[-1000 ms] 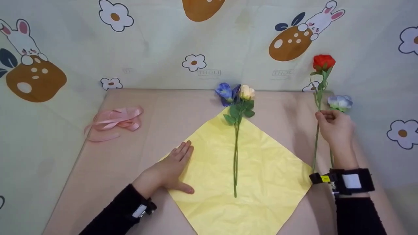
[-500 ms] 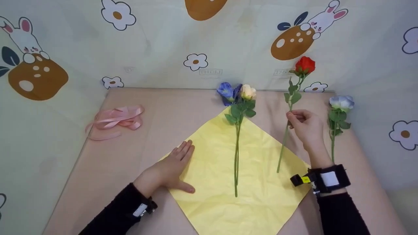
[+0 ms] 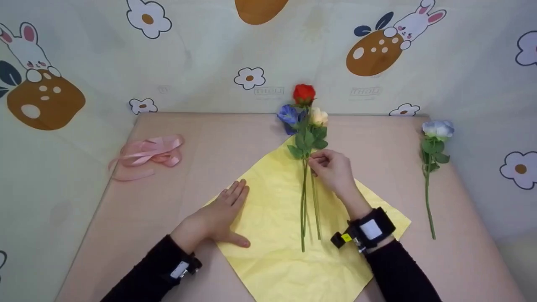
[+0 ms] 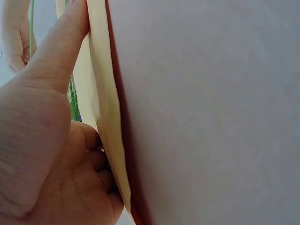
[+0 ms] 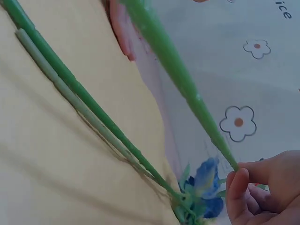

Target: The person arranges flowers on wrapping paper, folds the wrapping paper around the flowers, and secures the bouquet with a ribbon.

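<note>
- The table (image 3: 218,131) carries the lot, covered in pinkish beige, with room for paper in the middle and extras out at the sides.
- Here's the yellow paper (image 3: 268,214), laid as a diamond, a corner pointing away, presumably so the stems run down its middle and the blooms clear the top; it's matte and lightly creased.
- And the red rose (image 3: 304,94), over the paper's far corner! Its stem (image 3: 315,201) seems lifted off the sheet, casting a shadow; full scarlet head, green leaves below. Whether its leaves touch the others, I can't tell.
- Beneath it, the blue flower (image 3: 288,114) and cream rose (image 3: 319,117) lie with stems close together, likely as a base to line up against.
- Far right, the pale blue flower (image 3: 437,130) lies alone on the table, apparently parked within reach.
- The left hand (image 3: 220,218) rests flat on the paper's left corner, thumb spread, gripping nothing; that looks like a weight against slipping.
- The right hand (image 3: 333,167) pinches the rose's stem just under the leaves, a light hold that should allow fine aiming.
- Pink ribbon (image 3: 153,153), satiny and loosely looped, sits left, out of the way.
</note>
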A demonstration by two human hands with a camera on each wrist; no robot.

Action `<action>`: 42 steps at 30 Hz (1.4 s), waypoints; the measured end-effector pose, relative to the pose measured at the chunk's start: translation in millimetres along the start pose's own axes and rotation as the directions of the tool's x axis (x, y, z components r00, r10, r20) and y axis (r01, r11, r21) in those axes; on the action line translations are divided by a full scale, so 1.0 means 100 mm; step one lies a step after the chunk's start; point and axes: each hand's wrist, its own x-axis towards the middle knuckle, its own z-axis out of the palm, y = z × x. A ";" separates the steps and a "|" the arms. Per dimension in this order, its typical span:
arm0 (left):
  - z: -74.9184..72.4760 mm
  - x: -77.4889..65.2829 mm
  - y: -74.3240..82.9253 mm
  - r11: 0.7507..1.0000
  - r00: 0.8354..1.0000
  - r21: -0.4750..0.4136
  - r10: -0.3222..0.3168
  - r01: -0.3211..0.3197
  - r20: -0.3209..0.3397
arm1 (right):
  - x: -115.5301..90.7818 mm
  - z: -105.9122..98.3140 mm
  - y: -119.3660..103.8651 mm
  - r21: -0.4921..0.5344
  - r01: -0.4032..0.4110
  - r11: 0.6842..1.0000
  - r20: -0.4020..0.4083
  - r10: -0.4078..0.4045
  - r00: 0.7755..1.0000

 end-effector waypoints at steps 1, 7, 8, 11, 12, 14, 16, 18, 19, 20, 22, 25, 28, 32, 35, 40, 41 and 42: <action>0.00 0.00 0.00 1.000 1.000 0.002 -0.003 0.003 0.005 | 0.00 0.07 -0.01 -0.033 0.020 0.999 0.007 -0.019 1.000; -0.02 -0.02 0.02 0.999 1.000 0.033 -0.015 0.015 0.004 | 0.01 0.35 -0.03 -0.196 0.117 0.974 0.041 -0.111 0.993; -0.02 -0.03 0.02 0.999 1.000 0.041 -0.017 0.017 0.003 | 0.01 0.38 -0.03 -0.212 0.125 0.969 0.044 -0.118 0.992; -0.02 -0.03 0.03 0.998 1.000 0.059 -0.027 0.027 -0.001 | 0.02 0.43 -0.03 -0.248 0.126 0.961 0.047 -0.118 0.992; -0.02 -0.03 0.03 0.998 1.000 0.063 -0.030 0.030 -0.002 | 0.02 0.44 -0.03 -0.261 0.124 0.957 0.048 -0.115 0.992; -0.01 -0.03 0.03 0.997 0.999 0.072 -0.035 0.036 -0.005 | 0.02 0.46 -0.01 -0.284 0.112 0.952 0.050 -0.102 0.994; 0.00 -0.03 0.03 0.996 0.999 0.077 -0.037 0.037 -0.012 | 0.02 0.48 0.00 -0.301 0.103 0.948 0.053 -0.092 0.994; 0.00 -0.03 0.03 0.997 0.999 0.071 -0.036 0.037 -0.019 | 0.03 0.49 0.02 -0.319 0.099 0.943 0.058 -0.085 0.995; 0.00 -0.03 0.03 0.997 0.999 0.066 -0.035 0.037 -0.021 | 0.03 0.50 0.02 -0.324 0.098 0.941 0.062 -0.083 0.995; 0.01 -0.03 0.02 0.998 0.999 0.059 -0.032 0.034 -0.023 | 0.03 0.50 0.03 -0.331 0.098 0.939 0.065 -0.081 0.995; 0.01 -0.03 0.02 0.998 0.999 0.047 -0.032 0.033 -0.023 | 0.03 0.51 0.05 -0.341 0.100 0.935 0.070 -0.081 0.994; 0.00 -0.04 0.02 0.999 0.999 0.035 -0.033 0.033 -0.015 | 0.02 0.51 0.07 -0.340 0.099 0.935 0.067 -0.080 0.994; -0.02 -0.04 0.03 0.999 0.999 0.033 -0.035 0.035 -0.006 | 0.02 0.50 0.08 -0.333 0.109 0.936 0.055 -0.096 0.994; -0.02 -0.03 0.03 0.999 1.000 0.031 -0.030 0.030 -0.006 | 0.02 0.49 0.11 -0.346 0.133 0.929 0.052 -0.122 0.991; 0.00 -0.03 0.02 0.999 1.000 0.038 -0.026 0.027 -0.011 | 0.01 0.50 0.13 -0.370 0.136 0.919 0.066 -0.120 0.991; 0.01 -0.02 0.01 0.999 1.000 0.039 -0.028 0.028 -0.007 | 0.02 0.51 0.15 -0.379 0.122 0.917 0.073 -0.101 0.992; 0.02 -0.02 0.01 0.999 1.000 0.039 -0.029 0.029 -0.007 | 0.02 0.50 0.16 -0.372 0.120 0.920 0.075 -0.099 0.992; 0.02 -0.02 0.00 0.999 1.000 0.037 -0.028 0.028 -0.005 | 0.02 0.50 0.16 -0.365 0.119 0.923 0.078 -0.098 0.992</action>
